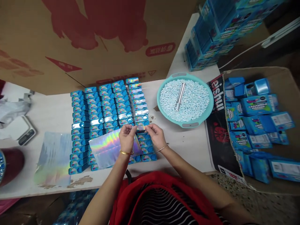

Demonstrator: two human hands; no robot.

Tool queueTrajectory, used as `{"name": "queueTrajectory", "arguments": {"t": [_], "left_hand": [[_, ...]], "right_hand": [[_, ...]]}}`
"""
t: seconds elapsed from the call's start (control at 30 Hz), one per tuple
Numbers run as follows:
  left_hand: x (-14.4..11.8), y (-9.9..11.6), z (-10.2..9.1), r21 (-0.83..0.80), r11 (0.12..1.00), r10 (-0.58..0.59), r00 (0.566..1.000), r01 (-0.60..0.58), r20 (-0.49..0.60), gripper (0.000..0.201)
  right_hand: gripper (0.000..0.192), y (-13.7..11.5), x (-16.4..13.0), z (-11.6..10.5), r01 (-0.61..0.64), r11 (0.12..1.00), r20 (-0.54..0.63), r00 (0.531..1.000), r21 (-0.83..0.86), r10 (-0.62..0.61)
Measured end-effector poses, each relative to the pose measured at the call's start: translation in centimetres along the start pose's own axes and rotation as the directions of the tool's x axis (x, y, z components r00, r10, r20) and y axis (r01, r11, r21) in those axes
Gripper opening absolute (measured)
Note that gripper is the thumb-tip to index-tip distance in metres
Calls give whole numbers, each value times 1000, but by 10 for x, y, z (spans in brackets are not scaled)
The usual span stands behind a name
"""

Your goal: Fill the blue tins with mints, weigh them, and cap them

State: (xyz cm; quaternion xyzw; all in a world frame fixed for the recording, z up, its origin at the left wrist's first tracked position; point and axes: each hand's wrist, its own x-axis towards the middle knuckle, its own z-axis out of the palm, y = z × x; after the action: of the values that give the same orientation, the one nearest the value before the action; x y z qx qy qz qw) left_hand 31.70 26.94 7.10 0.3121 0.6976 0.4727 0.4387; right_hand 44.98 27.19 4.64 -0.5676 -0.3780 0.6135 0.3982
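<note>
A small holographic sticker (141, 127) is pinched between the fingertips of both hands, just above the near end of the rows of blue tins (110, 118), low enough to lay onto a lid. The left hand (127, 137) also pins the holographic sticker sheet (110, 148) under its palm, keeping it handy over the tins. The right hand (156, 135) is clamped on the sticker's other edge. Beyond the right hand sits a teal basin of pale candies (185, 100) with a metal scoop (180, 96); further right, a carton of blue boxes (257, 125). Left of the left hand lies another foil sheet (55, 156).
</note>
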Motion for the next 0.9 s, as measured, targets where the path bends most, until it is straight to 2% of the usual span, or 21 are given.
{"name": "queueTrajectory", "arguments": {"t": [0.07,0.13,0.2,0.23,0.3,0.43,0.63,0.73,0.83,0.9], "left_hand": [[9,-7,9,68,997,23,999,-26,32,23],[20,-12,18,190,976,100,993,-109,55,19],[31,-14,25,385,899,203,977,-211,61,15],[35,-15,29,494,833,251,966,-250,65,14],[43,-16,35,650,708,301,951,-275,74,12],[49,-22,43,744,617,299,951,-257,80,10],[54,-28,48,793,573,252,965,-208,72,11],[58,-26,45,805,580,234,972,-127,-15,35],[63,-25,42,811,581,199,977,-60,-71,55],[65,-26,43,817,575,178,982,-46,-70,59]], "right_hand": [[31,2,12,-6,59,996,-50,997,-69,-63],[27,4,28,-14,134,972,-58,987,-194,-148],[24,6,44,-20,182,921,-43,977,-345,-209],[23,7,51,-23,188,892,-37,974,-410,-222],[22,10,62,-26,181,834,-23,974,-521,-225],[22,17,72,-27,165,741,3,976,-651,-216],[22,31,81,-27,129,751,-6,985,-647,-174],[27,42,81,-25,97,802,-45,987,-590,-153],[36,53,73,-23,185,876,-28,975,-445,-220],[41,59,67,-23,255,873,39,964,-416,-263]]}}
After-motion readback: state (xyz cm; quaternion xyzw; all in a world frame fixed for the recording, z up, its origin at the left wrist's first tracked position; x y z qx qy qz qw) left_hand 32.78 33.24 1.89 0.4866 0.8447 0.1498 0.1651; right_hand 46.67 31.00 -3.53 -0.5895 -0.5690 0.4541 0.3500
